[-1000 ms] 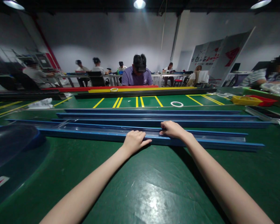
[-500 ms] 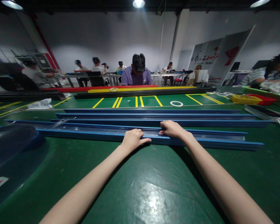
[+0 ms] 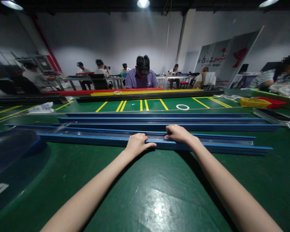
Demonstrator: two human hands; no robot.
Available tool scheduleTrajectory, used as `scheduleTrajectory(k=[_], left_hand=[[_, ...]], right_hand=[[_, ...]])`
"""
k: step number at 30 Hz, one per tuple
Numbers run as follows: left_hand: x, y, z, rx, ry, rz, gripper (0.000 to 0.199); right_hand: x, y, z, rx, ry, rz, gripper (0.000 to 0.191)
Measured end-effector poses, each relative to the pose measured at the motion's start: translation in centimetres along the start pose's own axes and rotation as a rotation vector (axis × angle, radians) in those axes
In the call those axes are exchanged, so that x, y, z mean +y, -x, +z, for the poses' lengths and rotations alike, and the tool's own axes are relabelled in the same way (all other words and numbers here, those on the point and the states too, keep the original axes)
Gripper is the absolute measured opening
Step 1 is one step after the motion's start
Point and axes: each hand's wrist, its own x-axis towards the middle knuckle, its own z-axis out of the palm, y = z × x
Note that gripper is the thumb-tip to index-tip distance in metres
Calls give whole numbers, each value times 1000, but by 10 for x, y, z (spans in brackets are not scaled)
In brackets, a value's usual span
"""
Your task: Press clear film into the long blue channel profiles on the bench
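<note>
A long blue plastic channel lies across the green table in front of me, its open side up and a clear strip visible inside. My left hand is closed on its front wall, fingers curled over into the trough and thumb stretched along the outer edge. Farther right, my right hand is closed at the rear wall, with fingertips bent over the rim and thumb inside the trough. Whether a small piece sits under the right fingertips is hidden. Just behind lie more blue channels, parallel to this one.
At the left, a large roll of clear film overlaps the channel's end. A white ring, yellow and black strips and a yellow tray lie farther back. A phone rests at right. A person in purple sits opposite.
Both hands stay at the same spots on the blue channel. The channel's right end has shifted very slightly.
</note>
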Motion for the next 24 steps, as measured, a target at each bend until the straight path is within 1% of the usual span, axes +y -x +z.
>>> scheduleTrajectory(k=[3, 5, 7, 14, 19, 21, 24], left_hand=[[-2, 4, 6, 106, -42, 113, 50], [-2, 6, 8, 154, -56, 146, 49], [-2, 7, 8, 177, -63, 152, 48], [-1, 6, 7, 175, -33, 102, 48], [3, 6, 9, 160, -95, 60, 48], [4, 6, 9, 154, -112, 54, 47], [5, 6, 9, 154, -106, 61, 44]], right_hand=[[-1, 0, -1, -10, 15, 4, 20], [-2, 0, -1, -9, 22, -4, 20], [-2, 0, -1, -7, 25, -11, 19], [-2, 0, -2, -16, 40, -17, 19], [-9, 3, -6, -17, 97, -40, 21], [-12, 5, -10, -21, 113, -44, 24], [-14, 8, -15, -55, 100, -44, 35]])
